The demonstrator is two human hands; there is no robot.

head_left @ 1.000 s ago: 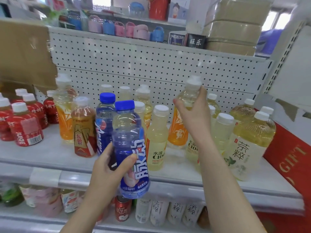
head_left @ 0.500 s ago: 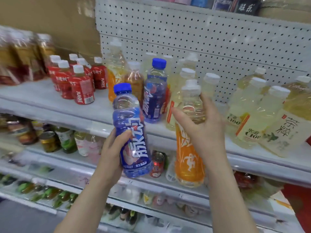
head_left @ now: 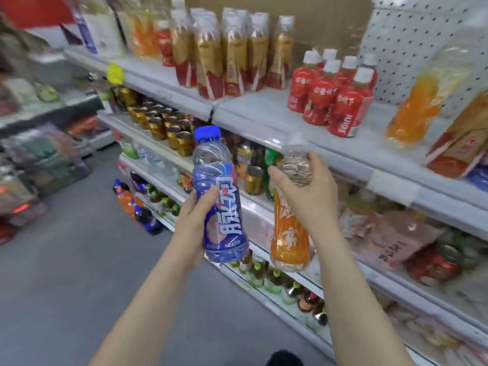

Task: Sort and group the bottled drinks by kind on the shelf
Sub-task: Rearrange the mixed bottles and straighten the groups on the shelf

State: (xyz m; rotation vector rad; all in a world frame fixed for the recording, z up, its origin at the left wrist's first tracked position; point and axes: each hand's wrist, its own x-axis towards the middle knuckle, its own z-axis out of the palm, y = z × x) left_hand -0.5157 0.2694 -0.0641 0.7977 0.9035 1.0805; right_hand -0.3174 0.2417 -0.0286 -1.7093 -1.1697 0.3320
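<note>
The left hand [head_left: 196, 220] is wrapping around a clear blue-capped, blue-labelled plastic drink bottle [head_left: 220, 196], upright, large white Chinese characters on its sleeve. The right hand [head_left: 307, 191] is clasping the neck of a clear orange-sleeved plastic bottle [head_left: 290, 233], also upright, printed with a white running figure. Both are hanging off the white shelf [head_left: 264, 107]. A blurred matching orange bottle [head_left: 417, 104] is standing up and right of the right hand, the nearer one, beyond red "JUICE" bottles [head_left: 340, 101].
</note>
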